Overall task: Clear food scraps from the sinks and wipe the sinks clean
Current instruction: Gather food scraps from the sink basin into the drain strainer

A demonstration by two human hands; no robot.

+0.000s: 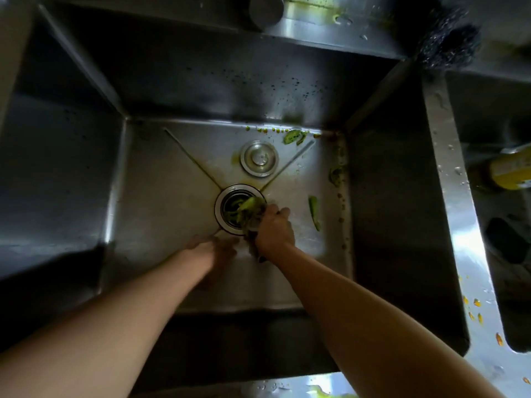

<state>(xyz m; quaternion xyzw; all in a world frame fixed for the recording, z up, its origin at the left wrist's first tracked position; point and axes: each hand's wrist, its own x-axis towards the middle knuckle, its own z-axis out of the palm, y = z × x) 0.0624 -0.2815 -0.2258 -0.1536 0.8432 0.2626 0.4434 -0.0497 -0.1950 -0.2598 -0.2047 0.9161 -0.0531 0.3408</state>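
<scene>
A deep steel sink fills the view. Its round drain holds green vegetable scraps. My right hand is at the drain's right edge and grips a clump of these green scraps together with something dark that hangs under the palm. My left hand is blurred, just below the drain, with fingers stretched toward the sink floor; nothing shows in it. More green peels lie at the back wall, along the right wall and beside my right hand.
A loose steel drain stopper lies behind the drain. A steel divider with yellow scraps separates a second sink on the right, where a yellow container lies. A dark scouring pad sits on the back ledge.
</scene>
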